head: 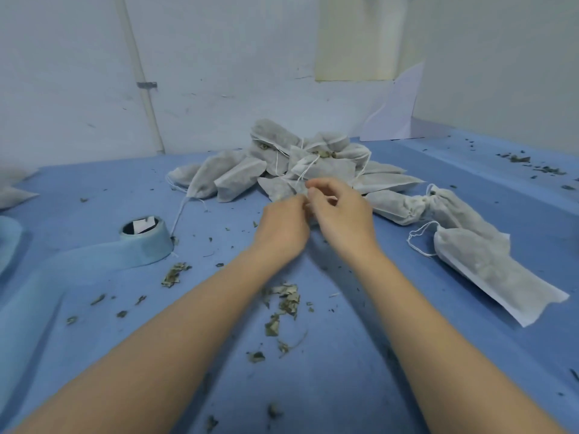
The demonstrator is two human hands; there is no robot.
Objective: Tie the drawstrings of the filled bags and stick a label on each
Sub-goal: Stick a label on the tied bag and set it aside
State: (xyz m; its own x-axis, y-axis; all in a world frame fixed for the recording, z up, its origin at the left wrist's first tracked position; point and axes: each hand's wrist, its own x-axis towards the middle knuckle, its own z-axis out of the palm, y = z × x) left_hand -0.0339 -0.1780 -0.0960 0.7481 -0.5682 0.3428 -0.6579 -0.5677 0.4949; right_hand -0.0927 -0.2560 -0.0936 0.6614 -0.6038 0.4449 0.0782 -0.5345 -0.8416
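Note:
A heap of several white fabric drawstring bags [300, 164] filled with dried leaves lies at the middle back of the blue table. My left hand [283, 228] and my right hand [340, 211] meet at the heap's near edge, fingers curled and pinching at the neck of one bag [280, 187]. White strings [305, 170] run up from my fingertips. The part of the bag under my hands is hidden. Two more filled bags [488, 264] lie to the right, strings loose. A pale blue roll of label tape [147, 238] stands at the left, its strip trailing toward me.
Dried leaf scraps [283, 303] are scattered over the blue table [344, 355] between my forearms and at the far right. A white wall and a pipe [147, 98] close off the back. More white bags [12, 189] show at the left edge.

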